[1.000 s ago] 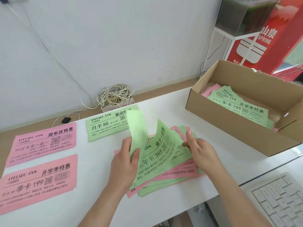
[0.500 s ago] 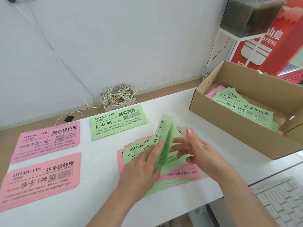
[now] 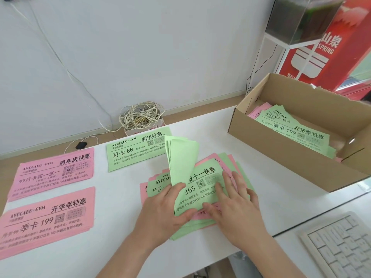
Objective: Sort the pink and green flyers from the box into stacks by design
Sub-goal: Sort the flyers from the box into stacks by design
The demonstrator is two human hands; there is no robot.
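Surface: all the work is laid out here, and its front edge runs close under the mixed pile, so sheets could be slid off if the pile is pushed toward the person. Box: boxed flyers, green and pink, are not yet taken out, so the task is judged far from done. Another handful dropped on the unsorted heap would worsen the mix. Mixed pile: fanned, skewed, pink and green interleaved. It is pinned flat by the right grip, fingers spread on the top "365" flyer, and could be dragged askew if that pressure is eased during a pull. Sorted stacks: pink anniversary stack, pink "199" stack, green "88" stack. The top green sheet in the box also reads "199", so colour alone cannot be trusted and a misfile is likely if headings are not read. Lifted green sheets: more than one edge is seen, curled up with blank backs shown, pinched at the lower end by the left grip between thumb and fingers. Printed faces are hidden, so different designs could be carried off together, or a crease set at the bend.
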